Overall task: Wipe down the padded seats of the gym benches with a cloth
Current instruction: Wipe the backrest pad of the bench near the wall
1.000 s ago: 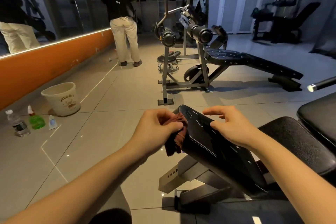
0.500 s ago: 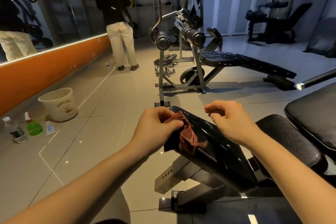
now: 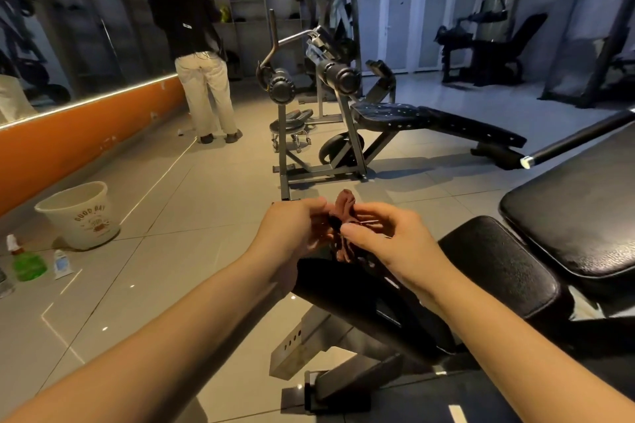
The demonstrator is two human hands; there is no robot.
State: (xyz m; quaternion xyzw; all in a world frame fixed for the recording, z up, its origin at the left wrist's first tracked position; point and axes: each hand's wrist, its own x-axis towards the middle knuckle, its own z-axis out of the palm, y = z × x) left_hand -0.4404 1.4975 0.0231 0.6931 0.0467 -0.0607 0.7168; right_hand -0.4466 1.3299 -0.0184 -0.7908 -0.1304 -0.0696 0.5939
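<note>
A crumpled reddish-brown cloth (image 3: 344, 213) is bunched up between my two hands, just above the raised end of a glossy black seat pad (image 3: 360, 292). My left hand (image 3: 295, 230) grips the cloth's left side with curled fingers. From the right, my right hand (image 3: 381, 233) pinches the cloth between thumb and fingers. Behind that pad sit a textured black round pad (image 3: 498, 268) and the long black backrest (image 3: 577, 209) of the same bench.
A second black bench (image 3: 436, 120) on a grey metal frame stands ahead. A person (image 3: 199, 55) stands by the orange wall strip and mirror. A white bucket (image 3: 77, 213), a green spray bottle (image 3: 24, 261) and a small tube (image 3: 62, 263) are on the grey tiled floor at left.
The cloth has been lifted off the seat pad's end into the air between both hands. My right hand has moved left from above the pad and taken hold of the cloth.
</note>
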